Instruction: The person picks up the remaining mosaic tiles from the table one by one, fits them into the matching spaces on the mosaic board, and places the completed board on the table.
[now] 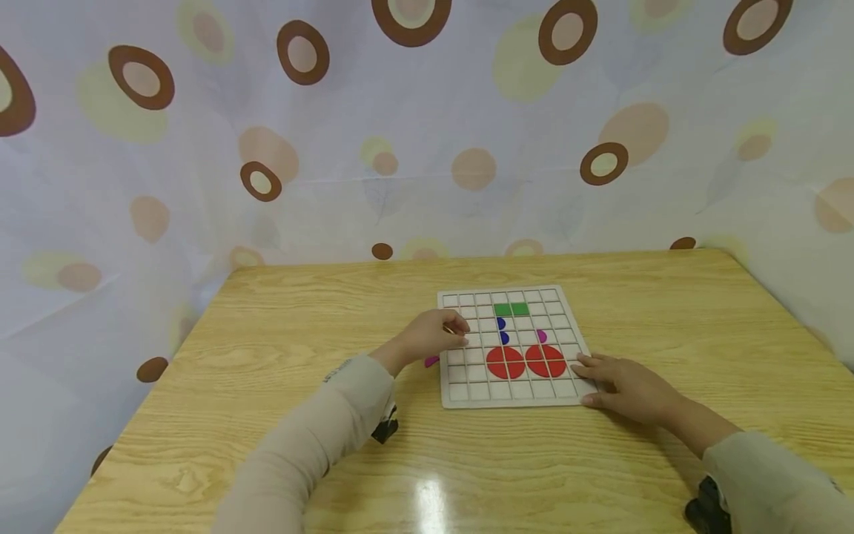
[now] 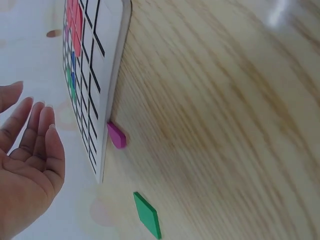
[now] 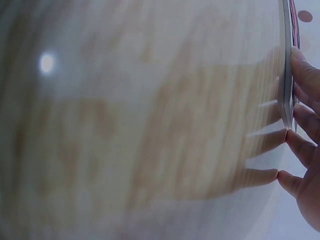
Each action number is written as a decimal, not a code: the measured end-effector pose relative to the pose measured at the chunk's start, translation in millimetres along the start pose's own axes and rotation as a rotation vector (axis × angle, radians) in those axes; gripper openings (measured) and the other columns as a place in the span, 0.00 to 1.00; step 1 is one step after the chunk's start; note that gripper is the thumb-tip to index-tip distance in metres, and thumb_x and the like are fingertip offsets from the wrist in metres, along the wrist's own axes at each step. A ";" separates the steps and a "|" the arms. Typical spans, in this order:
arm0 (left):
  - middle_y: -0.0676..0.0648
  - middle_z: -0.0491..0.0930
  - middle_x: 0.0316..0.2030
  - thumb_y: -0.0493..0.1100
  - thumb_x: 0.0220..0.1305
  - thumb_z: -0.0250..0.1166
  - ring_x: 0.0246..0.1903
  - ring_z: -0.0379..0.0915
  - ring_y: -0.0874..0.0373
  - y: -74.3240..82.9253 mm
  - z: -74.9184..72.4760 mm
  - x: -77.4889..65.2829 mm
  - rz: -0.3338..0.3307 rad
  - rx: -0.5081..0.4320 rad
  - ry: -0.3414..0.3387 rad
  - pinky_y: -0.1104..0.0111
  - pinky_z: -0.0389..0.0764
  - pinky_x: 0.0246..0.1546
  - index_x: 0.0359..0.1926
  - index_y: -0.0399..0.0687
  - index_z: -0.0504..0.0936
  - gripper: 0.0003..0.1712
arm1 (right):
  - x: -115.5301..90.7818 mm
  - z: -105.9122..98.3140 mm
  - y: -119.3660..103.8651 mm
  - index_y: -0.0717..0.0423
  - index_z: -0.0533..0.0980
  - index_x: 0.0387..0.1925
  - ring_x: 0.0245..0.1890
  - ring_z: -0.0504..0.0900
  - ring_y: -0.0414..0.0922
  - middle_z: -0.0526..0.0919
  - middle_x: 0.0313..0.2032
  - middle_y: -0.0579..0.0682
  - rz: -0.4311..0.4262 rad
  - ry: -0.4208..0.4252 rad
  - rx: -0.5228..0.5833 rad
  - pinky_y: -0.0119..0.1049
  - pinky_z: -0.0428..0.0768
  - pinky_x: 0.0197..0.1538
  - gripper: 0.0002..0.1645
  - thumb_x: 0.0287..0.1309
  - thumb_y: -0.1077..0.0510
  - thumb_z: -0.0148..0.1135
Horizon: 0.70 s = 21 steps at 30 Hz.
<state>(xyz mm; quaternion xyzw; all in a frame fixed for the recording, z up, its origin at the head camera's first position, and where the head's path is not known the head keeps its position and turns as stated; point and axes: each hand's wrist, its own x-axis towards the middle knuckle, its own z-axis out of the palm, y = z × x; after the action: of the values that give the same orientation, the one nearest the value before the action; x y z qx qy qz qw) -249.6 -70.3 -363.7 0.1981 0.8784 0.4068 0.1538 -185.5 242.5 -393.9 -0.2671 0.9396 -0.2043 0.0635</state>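
A white gridded board (image 1: 480,389) lies on the table. On it are two red discs (image 1: 505,363) crossed by grid lines, two small blue pieces (image 1: 504,338), a magenta piece (image 1: 542,337) and green squares (image 1: 511,309). My left hand (image 1: 432,335) hovers over the board's left edge, fingers loosely bent and nothing between them. Below it, a magenta teardrop piece (image 2: 117,136) touches the board's side. A green diamond piece (image 2: 148,216) lies close by, hidden in the head view. With its fingertips, my right hand (image 1: 630,387) touches the board's right edge.
The wooden table (image 1: 320,297) extends around the board on all sides. Behind it hangs a white curtain (image 1: 427,111) with brown and pale circles. Dark devices (image 1: 385,426) are worn at both wrists.
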 end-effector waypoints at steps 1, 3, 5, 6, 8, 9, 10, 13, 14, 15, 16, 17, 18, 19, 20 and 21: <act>0.49 0.73 0.35 0.38 0.55 0.59 0.37 0.69 0.58 -1.1 -1.5 -1.5 -0.002 -0.005 -0.002 0.71 0.71 0.35 0.41 0.38 0.75 0.12 | 0.0 -0.1 0.2 0.62 0.68 0.53 0.56 0.57 0.61 0.64 0.56 0.60 0.002 -0.001 -0.002 0.55 0.57 0.52 0.35 0.48 0.44 0.57; 0.48 0.73 0.37 0.37 0.55 0.59 0.38 0.69 0.57 -3.8 -4.4 -4.5 -0.007 -0.016 -0.007 0.71 0.71 0.35 0.42 0.37 0.74 0.12 | 0.1 -0.1 0.8 0.61 0.67 0.54 0.56 0.57 0.61 0.64 0.56 0.60 0.002 0.000 -0.007 0.55 0.57 0.53 0.35 0.48 0.43 0.57; 0.46 0.73 0.38 0.37 0.55 0.59 0.38 0.69 0.57 -7.0 -7.3 -7.7 -0.013 -0.028 -0.013 0.70 0.71 0.35 0.42 0.37 0.74 0.13 | 0.3 0.0 1.3 0.61 0.67 0.54 0.57 0.57 0.61 0.63 0.56 0.60 0.004 0.000 -0.010 0.55 0.57 0.53 0.35 0.48 0.43 0.57; 0.45 0.73 0.39 0.37 0.55 0.59 0.38 0.69 0.56 -8.6 -8.6 -9.3 -0.015 -0.033 -0.014 0.69 0.71 0.35 0.42 0.37 0.74 0.13 | 0.4 0.0 1.6 0.61 0.67 0.54 0.57 0.57 0.61 0.63 0.56 0.59 0.005 -0.001 -0.009 0.55 0.57 0.53 0.36 0.48 0.43 0.57; 0.44 0.73 0.39 0.37 0.55 0.59 0.38 0.68 0.56 -12.9 -10.6 -12.1 -0.018 -0.032 -0.017 0.69 0.71 0.36 0.42 0.37 0.74 0.13 | 0.5 0.0 1.9 0.61 0.67 0.54 0.57 0.57 0.61 0.63 0.57 0.59 0.006 -0.001 -0.007 0.55 0.57 0.53 0.36 0.48 0.43 0.57; 0.44 0.73 0.39 0.37 0.55 0.59 0.38 0.68 0.56 -15.1 -11.5 -13.4 -0.020 -0.033 -0.017 0.69 0.71 0.36 0.42 0.37 0.74 0.13 | 0.5 0.1 1.9 0.61 0.67 0.54 0.57 0.57 0.61 0.63 0.57 0.59 0.007 -0.002 -0.005 0.55 0.57 0.53 0.36 0.48 0.43 0.57; 0.44 0.73 0.39 0.37 0.55 0.59 0.38 0.68 0.57 -17.4 -12.3 -14.4 -0.022 -0.035 -0.018 0.69 0.71 0.36 0.42 0.37 0.73 0.13 | 0.4 0.1 1.9 0.61 0.67 0.54 0.57 0.57 0.61 0.63 0.57 0.59 0.008 -0.002 -0.003 0.55 0.57 0.53 0.36 0.48 0.43 0.57; 0.45 0.73 0.37 0.37 0.54 0.60 0.38 0.69 0.56 -22.9 -14.4 -17.8 -0.025 -0.036 -0.009 0.69 0.71 0.37 0.42 0.36 0.74 0.13 | 0.2 0.3 1.8 0.61 0.67 0.54 0.57 0.56 0.61 0.63 0.57 0.59 0.011 -0.005 -0.001 0.55 0.57 0.53 0.36 0.48 0.42 0.57; 0.45 0.73 0.37 0.36 0.53 0.61 0.38 0.69 0.56 -24.3 -15.1 -18.9 -0.025 -0.038 -0.005 0.68 0.71 0.37 0.41 0.36 0.74 0.13 | 0.1 0.5 1.9 0.61 0.67 0.54 0.57 0.56 0.61 0.63 0.57 0.59 0.011 -0.006 0.000 0.55 0.57 0.53 0.36 0.48 0.43 0.57; 0.46 0.73 0.36 0.37 0.53 0.61 0.38 0.69 0.56 -25.7 -15.6 -19.7 -0.026 -0.037 0.001 0.68 0.71 0.37 0.40 0.36 0.74 0.13 | 0.1 0.7 2.0 0.61 0.67 0.54 0.57 0.57 0.61 0.63 0.57 0.59 0.012 -0.006 -0.001 0.55 0.57 0.53 0.36 0.48 0.43 0.57; 0.46 0.74 0.36 0.37 0.52 0.62 0.38 0.69 0.55 -26.7 -16.1 -20.7 -0.028 -0.030 0.007 0.69 0.71 0.38 0.40 0.36 0.74 0.13 | 0.1 0.8 2.1 0.61 0.67 0.54 0.57 0.57 0.61 0.63 0.57 0.59 0.012 -0.006 -0.001 0.55 0.57 0.53 0.36 0.48 0.43 0.57; 0.47 0.74 0.35 0.37 0.52 0.62 0.38 0.69 0.55 -28.0 -16.4 -21.4 -0.033 -0.021 0.012 0.69 0.71 0.37 0.39 0.37 0.74 0.13 | 0.1 1.0 2.2 0.61 0.67 0.54 0.57 0.57 0.61 0.63 0.57 0.59 0.013 -0.007 -0.002 0.55 0.57 0.53 0.36 0.48 0.42 0.57; 0.47 0.74 0.34 0.37 0.51 0.63 0.38 0.69 0.55 -29.3 -16.7 -22.1 -0.037 -0.012 0.017 0.69 0.71 0.37 0.39 0.37 0.74 0.13 | 0.2 1.2 2.4 0.61 0.67 0.54 0.57 0.57 0.61 0.63 0.57 0.59 0.013 -0.007 -0.005 0.55 0.57 0.53 0.36 0.48 0.42 0.57; 0.48 0.74 0.34 0.37 0.51 0.63 0.38 0.69 0.55 -30.8 -16.8 -22.5 -0.038 0.004 0.022 0.69 0.71 0.38 0.38 0.37 0.75 0.13 | 0.3 1.3 2.5 0.61 0.67 0.54 0.57 0.57 0.60 0.63 0.57 0.59 0.013 -0.007 -0.007 0.55 0.57 0.53 0.36 0.47 0.42 0.57; 0.48 0.74 0.34 0.37 0.51 0.63 0.38 0.69 0.56 -32.0 -16.8 -22.8 -0.044 0.021 0.024 0.69 0.71 0.38 0.38 0.38 0.75 0.12 | 0.4 1.4 2.6 0.61 0.67 0.54 0.57 0.57 0.60 0.63 0.57 0.59 0.013 -0.006 -0.008 0.55 0.57 0.53 0.36 0.47 0.42 0.57; 0.49 0.74 0.34 0.37 0.51 0.63 0.38 0.69 0.56 -33.5 -16.6 -23.0 -0.053 0.042 0.024 0.69 0.71 0.38 0.37 0.38 0.75 0.12 | 0.5 1.5 2.7 0.61 0.68 0.54 0.57 0.57 0.60 0.63 0.57 0.59 0.012 -0.006 -0.009 0.55 0.57 0.53 0.36 0.47 0.42 0.57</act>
<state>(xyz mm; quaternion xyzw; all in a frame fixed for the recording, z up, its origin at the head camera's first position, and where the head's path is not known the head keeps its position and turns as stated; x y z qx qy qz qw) -244.0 -111.9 -376.9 0.1730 0.8936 0.3862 0.1500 -186.8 243.8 -396.4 -0.2623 0.9419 -0.1989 0.0665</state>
